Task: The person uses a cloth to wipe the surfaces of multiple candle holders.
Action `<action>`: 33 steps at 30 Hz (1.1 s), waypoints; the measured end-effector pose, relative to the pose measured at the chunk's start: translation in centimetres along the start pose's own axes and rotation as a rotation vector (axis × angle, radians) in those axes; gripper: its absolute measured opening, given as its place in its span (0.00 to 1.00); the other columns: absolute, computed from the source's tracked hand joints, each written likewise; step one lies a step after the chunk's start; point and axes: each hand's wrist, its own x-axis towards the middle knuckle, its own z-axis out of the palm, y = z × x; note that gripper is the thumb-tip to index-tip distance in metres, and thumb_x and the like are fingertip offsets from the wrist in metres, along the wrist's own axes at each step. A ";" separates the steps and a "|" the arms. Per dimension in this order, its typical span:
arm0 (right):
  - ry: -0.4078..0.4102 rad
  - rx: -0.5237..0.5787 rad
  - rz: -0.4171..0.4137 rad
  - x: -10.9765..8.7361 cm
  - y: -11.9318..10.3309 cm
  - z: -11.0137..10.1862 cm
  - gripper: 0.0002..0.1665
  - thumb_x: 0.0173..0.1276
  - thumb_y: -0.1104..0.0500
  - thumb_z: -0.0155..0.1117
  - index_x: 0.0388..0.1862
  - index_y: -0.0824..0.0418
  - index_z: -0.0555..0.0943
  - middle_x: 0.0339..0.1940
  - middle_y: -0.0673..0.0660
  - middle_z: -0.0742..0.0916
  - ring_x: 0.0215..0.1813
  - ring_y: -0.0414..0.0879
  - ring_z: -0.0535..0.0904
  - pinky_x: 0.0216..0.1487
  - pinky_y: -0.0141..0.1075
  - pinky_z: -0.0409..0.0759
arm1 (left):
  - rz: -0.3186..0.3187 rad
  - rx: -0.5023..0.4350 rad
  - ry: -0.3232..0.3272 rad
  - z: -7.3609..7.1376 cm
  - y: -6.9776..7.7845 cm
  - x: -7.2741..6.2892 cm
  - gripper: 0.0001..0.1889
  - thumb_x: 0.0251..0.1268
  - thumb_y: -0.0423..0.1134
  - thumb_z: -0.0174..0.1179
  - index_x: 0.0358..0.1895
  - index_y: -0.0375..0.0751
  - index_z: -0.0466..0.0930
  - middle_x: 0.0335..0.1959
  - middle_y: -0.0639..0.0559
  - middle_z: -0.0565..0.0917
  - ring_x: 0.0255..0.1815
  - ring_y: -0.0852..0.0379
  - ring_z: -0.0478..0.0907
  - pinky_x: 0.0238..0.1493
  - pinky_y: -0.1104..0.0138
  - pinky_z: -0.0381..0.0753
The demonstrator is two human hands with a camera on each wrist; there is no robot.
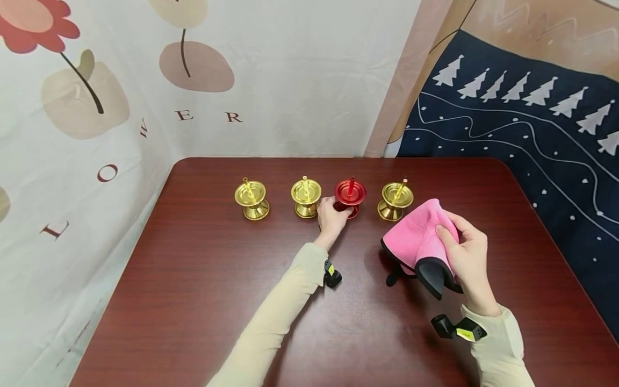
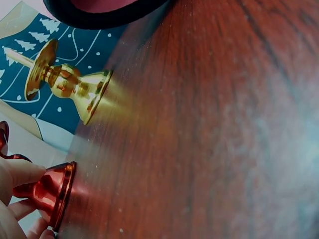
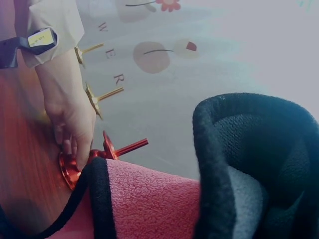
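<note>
A red metal candle holder [image 1: 350, 192] with a thin upright tube stands third from the left in a row on the table. My left hand [image 1: 332, 219] grips its stem from the left, thumb and fingers around the narrow part above the flared base [image 2: 50, 191]. In the right wrist view, the holder's red tube [image 3: 132, 147] points up out of its dish. My right hand [image 1: 470, 258] pinches a pink fleecy cloth [image 1: 416, 234] with black edging and a dark underside, bunched and hanging in folds. Most of the right hand is outside its own wrist view.
Gold candle holders flank the red one: a far left one [image 1: 250, 193], one just left of my left hand [image 1: 306, 191], and one on the right [image 1: 396, 195] close to the cloth. The brown wooden table [image 1: 203, 301] meets a printed fabric backdrop [image 1: 300, 97] behind.
</note>
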 end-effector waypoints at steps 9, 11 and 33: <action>-0.002 0.030 -0.019 0.0 0.1 0.1 0.15 0.60 0.74 0.58 0.47 0.76 0.79 0.32 0.34 0.83 0.33 0.34 0.78 0.36 0.22 0.75 | 0.014 0.010 0.014 0.1 -0.2 0.3 0.18 0.41 0.39 0.72 0.41 0.38 0.85 0.40 0.44 0.81 0.47 0.46 0.75 0.50 0.58 0.72; -0.004 0.034 -0.022 0.0 0.2 0.1 0.15 0.60 0.74 0.58 0.46 0.76 0.79 0.32 0.34 0.83 0.33 0.35 0.78 0.36 0.22 0.75 | 0.018 0.010 0.016 0.1 -0.2 0.3 0.18 0.41 0.39 0.72 0.41 0.38 0.85 0.40 0.44 0.81 0.47 0.46 0.76 0.50 0.58 0.72; 0.008 0.055 0.000 0.1 0.0 0.4 0.15 0.60 0.73 0.58 0.47 0.75 0.80 0.31 0.35 0.83 0.33 0.36 0.77 0.36 0.23 0.74 | 0.117 -0.189 -0.014 -1.2 0.2 -0.6 0.14 0.39 0.34 0.73 0.33 0.34 0.82 0.31 0.45 0.85 0.38 0.49 0.79 0.43 0.62 0.74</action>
